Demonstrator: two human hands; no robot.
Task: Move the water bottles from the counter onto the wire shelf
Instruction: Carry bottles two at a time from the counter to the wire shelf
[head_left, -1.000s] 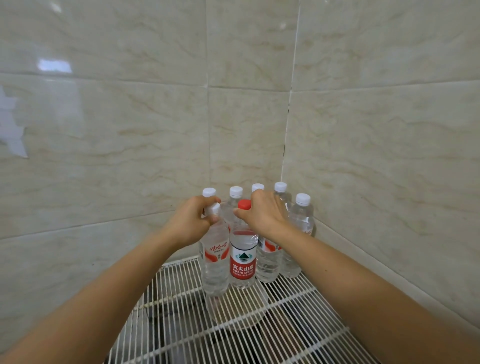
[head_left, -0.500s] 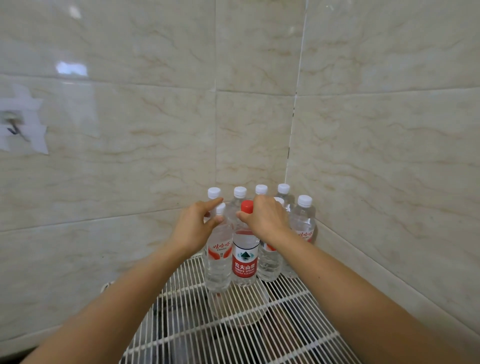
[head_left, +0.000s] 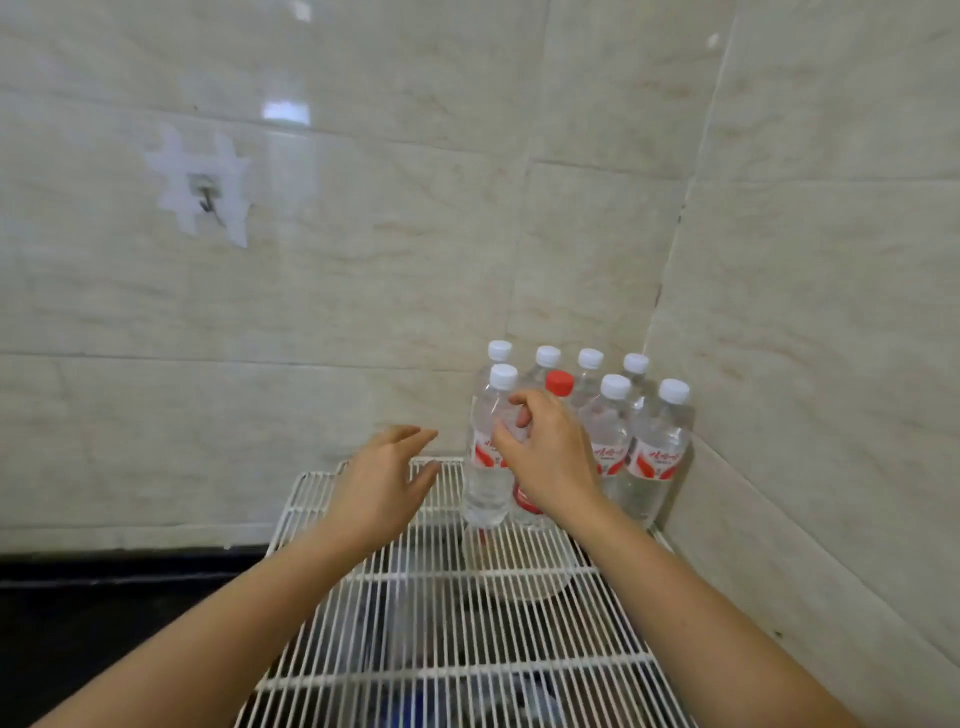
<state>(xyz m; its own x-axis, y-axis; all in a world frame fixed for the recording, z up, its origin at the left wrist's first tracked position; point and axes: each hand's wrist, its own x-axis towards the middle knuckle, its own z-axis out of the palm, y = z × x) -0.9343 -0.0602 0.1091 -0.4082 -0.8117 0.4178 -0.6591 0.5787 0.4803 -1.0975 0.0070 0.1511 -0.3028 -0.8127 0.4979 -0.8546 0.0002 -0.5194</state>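
Several clear water bottles stand upright, packed into the back right corner of the white wire shelf (head_left: 311, 486). Most have white caps and red-and-white labels, like the front left bottle (head_left: 487, 467) and the far right one (head_left: 657, 452). One bottle has a red cap (head_left: 560, 383). My right hand (head_left: 550, 460) hovers in front of the red-capped bottle with fingers loosely curled and apart, hiding most of it and holding nothing. Left of the bottles, my left hand (head_left: 384, 478) is open above the shelf's back edge.
Beige tiled walls meet in a corner right behind the bottles. A taped wall hook (head_left: 208, 200) sits on the left wall. A black counter (head_left: 104, 597) runs left of the shelf. Dim objects, one a pale round dish (head_left: 524, 582), show below the wires.
Both hands have let go of the two front bottles, which now stand on the shelf. My left hand has drawn back to the left and my right hand has pulled back slightly.
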